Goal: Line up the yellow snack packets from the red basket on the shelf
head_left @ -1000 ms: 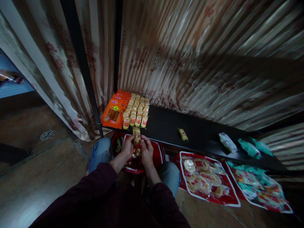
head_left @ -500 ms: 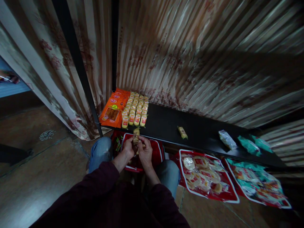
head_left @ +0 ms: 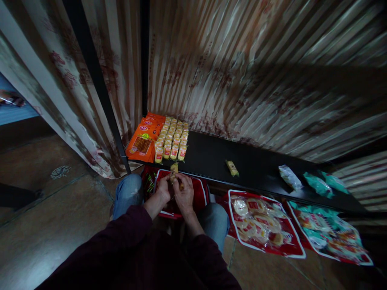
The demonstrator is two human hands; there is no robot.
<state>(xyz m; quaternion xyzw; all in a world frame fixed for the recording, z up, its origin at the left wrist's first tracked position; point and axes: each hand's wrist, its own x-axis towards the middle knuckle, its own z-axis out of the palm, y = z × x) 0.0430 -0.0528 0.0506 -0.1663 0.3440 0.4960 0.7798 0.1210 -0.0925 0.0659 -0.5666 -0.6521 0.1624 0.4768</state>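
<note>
Got one snack pack point(head_left: 173, 170) pinched between both hands, left hand point(head_left: 163, 189) and right hand point(head_left: 184, 193) closed on its lower end. It stands upright over the red basket point(head_left: 203, 192), pointing toward the rows point(head_left: 171, 141) on the shelf point(head_left: 211, 159) just ahead.

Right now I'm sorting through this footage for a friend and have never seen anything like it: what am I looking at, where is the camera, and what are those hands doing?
The camera sits on a person's head and looks forward and down, so you see their own dark sleeves, jeans-clad knees and both bare hands. There is no machine here. The left hand and right hand together grip a small wrapped snack packet over a red basket between the knees. Ahead runs a low black shelf holding neat rows of similar yellow packets, orange packs, one loose packet and some white and green bags. Two big red-edged multipacks lie on the floor, striped curtains hanging behind.
</note>
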